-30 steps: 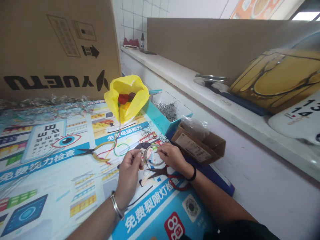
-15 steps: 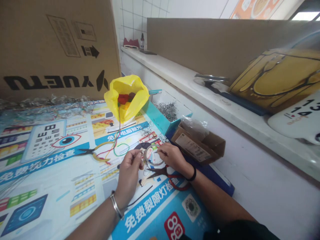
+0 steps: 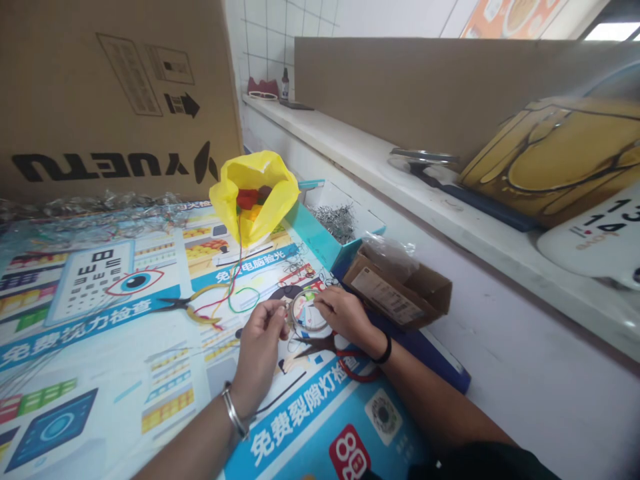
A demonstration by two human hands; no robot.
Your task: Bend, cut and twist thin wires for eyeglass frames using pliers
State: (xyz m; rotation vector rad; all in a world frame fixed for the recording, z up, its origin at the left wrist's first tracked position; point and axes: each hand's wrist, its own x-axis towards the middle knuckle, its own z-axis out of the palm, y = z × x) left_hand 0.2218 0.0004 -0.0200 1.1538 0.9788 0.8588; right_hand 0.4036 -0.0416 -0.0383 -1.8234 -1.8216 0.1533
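A thin, pale, round wire ring (image 3: 309, 329) is held low over the printed sheet, between my two hands. My left hand (image 3: 263, 333) pinches its left side with thumb and forefinger. On its right side, my right hand (image 3: 347, 315) is closed, fingertips pressed together at the rim. Whether any finer strand is between the fingers is too small to see. Scissors with red handles (image 3: 356, 375) lie beneath my right wrist, blades pointing left. To the left of my left hand rest yellow-handled pliers (image 3: 193, 310), beside red, yellow and green cords (image 3: 243, 300).
A yellow bag (image 3: 280, 180) with coloured bundles stands at the back. Beyond my right hand are a teal box (image 3: 316, 233) of small metal pieces and an open cardboard box (image 3: 385, 293). A white ledge (image 3: 350, 143) runs along the right; a large carton (image 3: 120, 80) stands back left.
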